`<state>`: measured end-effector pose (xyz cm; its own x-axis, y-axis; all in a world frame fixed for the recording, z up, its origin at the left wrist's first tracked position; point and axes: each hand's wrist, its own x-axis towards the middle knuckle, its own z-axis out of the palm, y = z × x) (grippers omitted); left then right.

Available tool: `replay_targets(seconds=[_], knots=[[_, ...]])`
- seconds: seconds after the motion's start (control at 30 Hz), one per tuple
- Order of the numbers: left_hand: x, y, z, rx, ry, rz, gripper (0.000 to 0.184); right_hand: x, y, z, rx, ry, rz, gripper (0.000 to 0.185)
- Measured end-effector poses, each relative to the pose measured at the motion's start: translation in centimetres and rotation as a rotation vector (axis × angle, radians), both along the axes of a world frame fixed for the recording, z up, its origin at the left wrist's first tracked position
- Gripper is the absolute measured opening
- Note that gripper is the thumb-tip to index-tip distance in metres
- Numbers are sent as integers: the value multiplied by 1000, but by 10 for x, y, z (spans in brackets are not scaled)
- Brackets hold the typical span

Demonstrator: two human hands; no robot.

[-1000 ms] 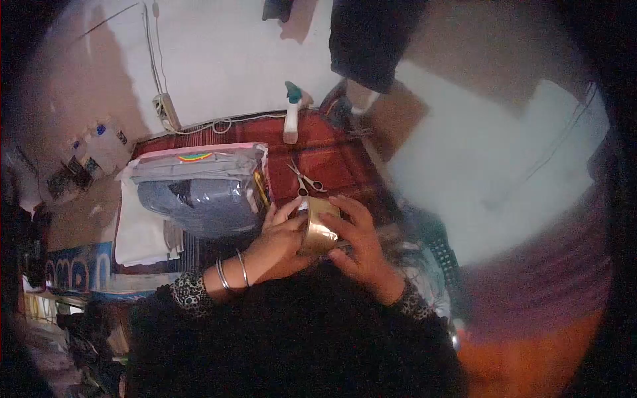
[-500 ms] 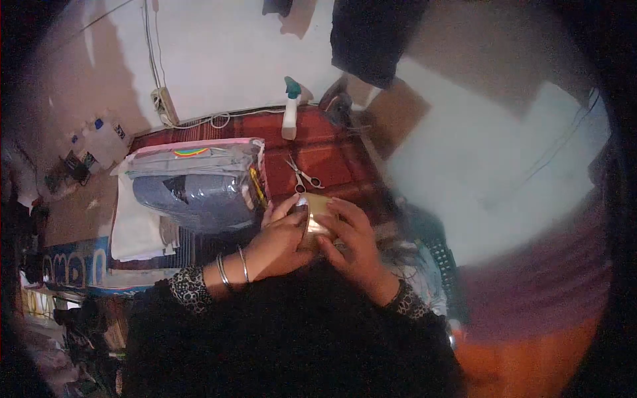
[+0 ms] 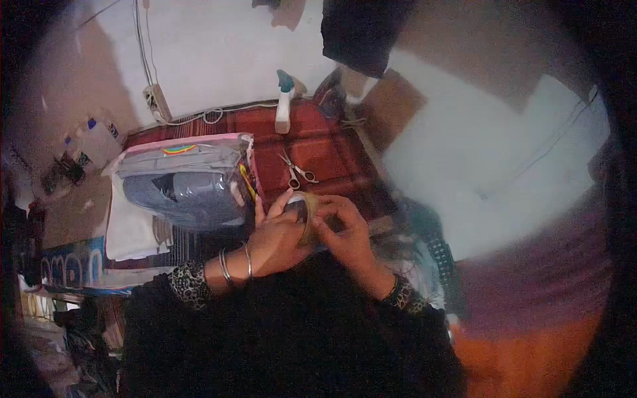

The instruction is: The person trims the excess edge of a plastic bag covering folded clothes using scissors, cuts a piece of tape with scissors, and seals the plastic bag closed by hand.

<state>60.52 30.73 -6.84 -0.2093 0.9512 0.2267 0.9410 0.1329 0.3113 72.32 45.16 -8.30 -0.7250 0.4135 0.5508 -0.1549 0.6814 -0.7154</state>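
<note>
A roll of tape is held between my two hands in front of my chest. My left hand grips it from the left, with some fingers inside the ring. On the right, my right hand has thumb and index finger pinched against the roll's outer side. Open-bladed scissors lie on the red cloth just beyond the roll. To the left sits a clear plastic package of folded grey and blue fabric.
A spray bottle with a green head stands near the wall. A power strip and cables run along the back edge. White cloth lies under the package's left side. Dark fabric hangs at the top.
The roll has turned so its open ring shows more. My right fingers have gone from spread over its side to a pinch at it. The whole view has shifted slightly.
</note>
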Motion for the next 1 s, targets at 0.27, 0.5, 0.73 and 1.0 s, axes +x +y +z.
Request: replay_targets(seconds=[0.27, 0.5, 0.73, 1.0], knots=[[0, 3, -4, 75, 101, 39, 40, -6, -4, 6, 113, 32, -23, 31], [-3, 1, -7, 123, 122, 38, 33, -8, 2, 9, 97, -25, 26, 23], [-9, -1, -13, -5, 227, 43, 34, -17, 3, 8, 221, -86, 28, 13], [-8, -5, -12, 90, 3, -25, 30, -13, 12, -9, -12, -7, 164, 14]])
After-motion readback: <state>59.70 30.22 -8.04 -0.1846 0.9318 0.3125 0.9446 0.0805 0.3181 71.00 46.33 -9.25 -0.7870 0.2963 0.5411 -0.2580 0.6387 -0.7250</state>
